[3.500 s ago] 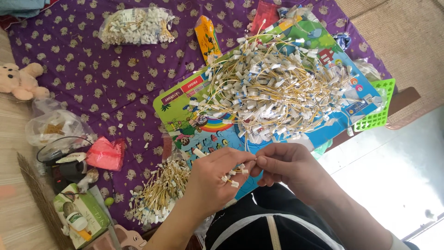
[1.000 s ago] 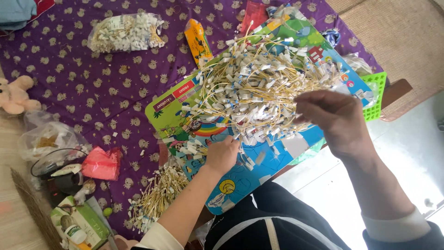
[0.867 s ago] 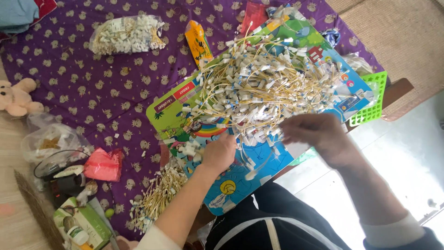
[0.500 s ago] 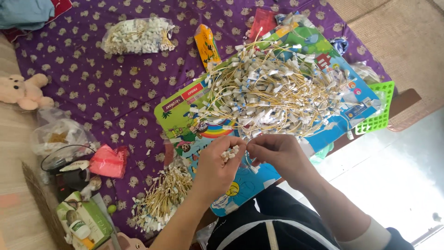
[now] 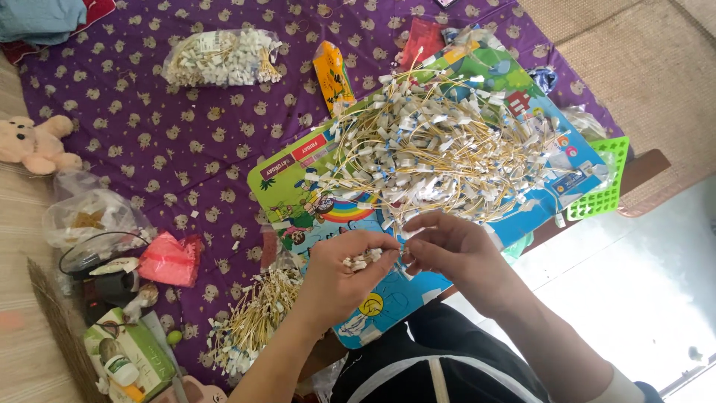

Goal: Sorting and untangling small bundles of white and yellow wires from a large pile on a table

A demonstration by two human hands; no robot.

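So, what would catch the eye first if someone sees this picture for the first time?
First, the big tangled heap of yellow strings with white tags, lying on a colourful picture board in the upper middle. Just below it, the left hand cups a few small white pieces while the right hand meets it at the fingers. All this lies on a purple patterned cloth, with a smaller bundle of tagged strings at lower left.

A purple cloth (image 5: pixel 134 149) with a small pale pattern covers most of the floor. At the top right lies a woven straw mat (image 5: pixel 634 67). At the bottom right the bare floor (image 5: pixel 634 298) is pale and shines in bright daylight. A broom (image 5: pixel 60 328) lies at the left edge.
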